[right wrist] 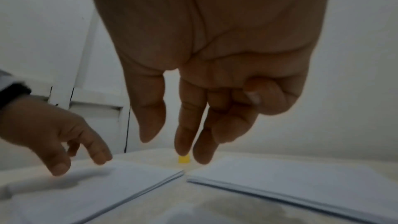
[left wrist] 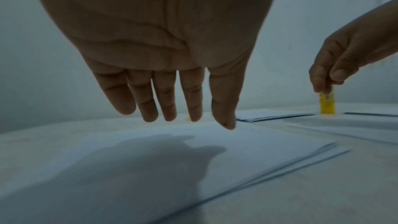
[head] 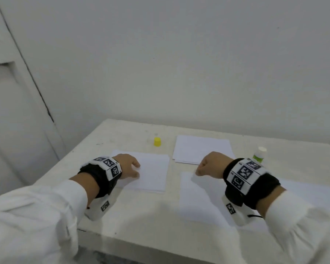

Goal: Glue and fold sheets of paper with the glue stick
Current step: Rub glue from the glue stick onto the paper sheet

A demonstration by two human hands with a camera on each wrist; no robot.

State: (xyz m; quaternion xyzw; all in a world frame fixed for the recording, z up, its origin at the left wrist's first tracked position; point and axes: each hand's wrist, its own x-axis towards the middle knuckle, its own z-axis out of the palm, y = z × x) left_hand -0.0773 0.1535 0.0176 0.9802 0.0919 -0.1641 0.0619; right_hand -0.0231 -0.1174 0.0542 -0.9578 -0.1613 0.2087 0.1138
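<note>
From the head view, the left hand [head: 129,165] hovers over a stack of paper [head: 152,174] by the left edge of the bench [head: 141,216], probably to steady it or take the top sheet. The right hand [head: 211,165] looks bunched over the far corner of a single sheet [head: 198,199] lying near the front edge, likely the one being worked. A second stack [head: 202,149] lies toward the back edge. The glue stick [head: 259,154] stands upright toward the right edge, just beyond the right wrist, within easy reach. It has a green label and a white top, and I cannot tell whether that top is a lid or bare glue. A yellow cap [head: 157,141] stands apart near the back edge.

The left wrist view shows straight, relaxed fingers above the plain white stack, not touching it.

The right wrist view shows the thumb and two fingers hanging down and the others curled in. Nothing is visibly held.
</note>
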